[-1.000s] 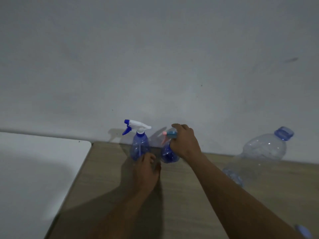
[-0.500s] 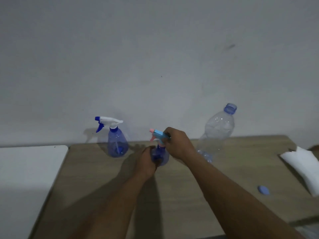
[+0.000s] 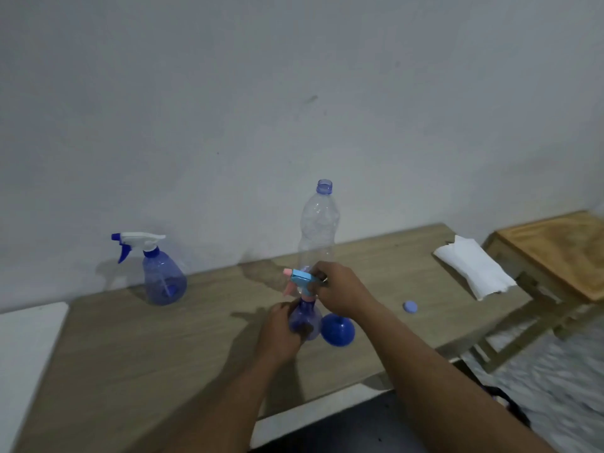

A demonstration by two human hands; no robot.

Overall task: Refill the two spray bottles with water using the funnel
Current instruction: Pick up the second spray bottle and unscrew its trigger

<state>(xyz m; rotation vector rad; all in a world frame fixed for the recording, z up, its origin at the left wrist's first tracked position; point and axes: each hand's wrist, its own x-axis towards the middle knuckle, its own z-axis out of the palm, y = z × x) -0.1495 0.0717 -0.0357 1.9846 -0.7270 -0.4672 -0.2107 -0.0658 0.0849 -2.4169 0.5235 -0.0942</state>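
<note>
The left grip (image 3: pixel 281 335) is curled around the small spray bottle (image 3: pixel 307 320); the right grip (image 3: pixel 340 292) is clamped on its trigger head (image 3: pixel 300 278). Best to hold the body steady and twist at the collar. The funnel (image 3: pixel 337 330) lies just below the right grip.

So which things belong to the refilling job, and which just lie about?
Job: blue spray bottle with pink-and-blue trigger; blue spray bottle with white trigger; blue plastic funnel; clear uncapped plastic bottle.
Lying about: white folded paper; small blue cap.
</note>
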